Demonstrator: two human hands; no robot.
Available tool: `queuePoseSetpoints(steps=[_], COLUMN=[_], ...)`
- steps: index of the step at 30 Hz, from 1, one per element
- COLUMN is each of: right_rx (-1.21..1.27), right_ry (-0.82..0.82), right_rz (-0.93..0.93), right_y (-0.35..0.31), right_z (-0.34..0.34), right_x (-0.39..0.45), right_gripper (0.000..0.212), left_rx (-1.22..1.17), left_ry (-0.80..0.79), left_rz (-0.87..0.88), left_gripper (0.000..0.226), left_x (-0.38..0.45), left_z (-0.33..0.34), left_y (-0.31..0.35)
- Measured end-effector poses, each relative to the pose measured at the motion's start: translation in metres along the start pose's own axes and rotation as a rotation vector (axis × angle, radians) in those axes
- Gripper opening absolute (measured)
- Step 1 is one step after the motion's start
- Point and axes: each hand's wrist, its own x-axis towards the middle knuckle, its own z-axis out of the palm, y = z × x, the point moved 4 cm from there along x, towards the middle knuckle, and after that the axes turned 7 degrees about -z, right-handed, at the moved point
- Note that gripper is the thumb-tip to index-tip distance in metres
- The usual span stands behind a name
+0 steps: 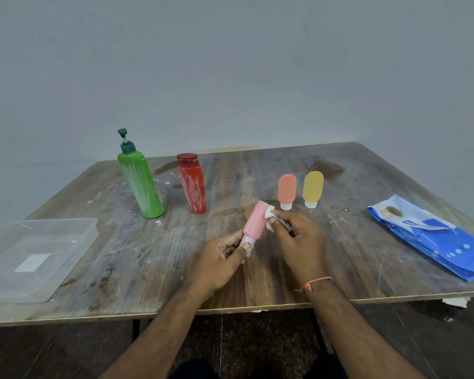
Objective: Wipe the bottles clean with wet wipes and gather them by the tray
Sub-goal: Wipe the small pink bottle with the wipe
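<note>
Head view: left hand [221,262] holds pale pink bottle [253,224] tilted; right hand [298,242] pinches white wipe [269,213] against it.

Worn wooden table [340,170], clear tray [88,228], green pump bottle [141,184], red bottle [192,184], orange tube [286,190], yellow tube [312,188], blue wipes pack [433,239]

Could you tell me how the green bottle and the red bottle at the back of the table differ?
The green bottle is taller than the red bottle. The green bottle has a dark green pump dispenser on top, while the red bottle has a flat dark red cap. The green bottle stands nearer the clear tray than the red bottle does. Both stand upright on the table, both carry white smears, and neither is in a hand.
</note>
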Motion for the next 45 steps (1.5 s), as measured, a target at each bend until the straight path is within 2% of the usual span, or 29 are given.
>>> queuePoseSetpoints(steps=[2,4,6,10,12,18,22,26,32,39,45], right_rx=[0.065,0.081,0.044,-0.099,-0.142,-0.087,0.028,0.213,0.381,0.290,0.253], right_ry=[0.066,0.078,0.043,-0.091,-0.094,0.078,0.104,0.013,-0.156,-0.384,-0.354], right_rz=[0.088,0.094,0.038,-0.187,-0.223,-0.044,0.105,0.253,0.299,0.215,0.170], right_y=[0.000,-0.001,-0.003,-0.009,-0.009,-0.004,0.004,0.016,0.018,0.020,0.019], right_z=[-0.004,-0.004,-0.004,0.003,0.005,-0.004,-0.006,-0.002,0.008,0.019,0.018], right_x=[0.000,0.000,-0.001,-0.007,-0.008,-0.003,-0.001,0.000,-0.001,-0.009,-0.009], right_gripper=[0.029,0.030,0.028,0.025,0.023,0.026,0.027,0.022,0.009,0.005,0.007], left_rx=[0.042,0.069,0.059,0.039,0.053,0.159,0.178,0.174,0.189,0.152,0.136], left_ry=[-0.027,-0.036,-0.033,0.003,0.010,-0.068,-0.090,-0.078,-0.059,-0.001,0.005], left_rz=[0.016,0.024,0.018,0.031,0.030,0.034,0.050,0.064,0.062,0.047,0.030], left_gripper=[0.041,0.039,0.035,0.028,0.028,0.025,0.028,0.030,0.027,0.029,0.030], left_x=[0.000,0.001,0.001,-0.002,-0.002,0.000,0.001,-0.001,0.002,0.005,0.006], left_z=[0.001,0.002,0.002,0.001,0.001,0.003,0.003,0.004,0.004,0.004,0.004], left_y=[0.000,0.000,-0.001,0.005,0.006,-0.001,-0.004,0.001,-0.005,-0.003,-0.003])
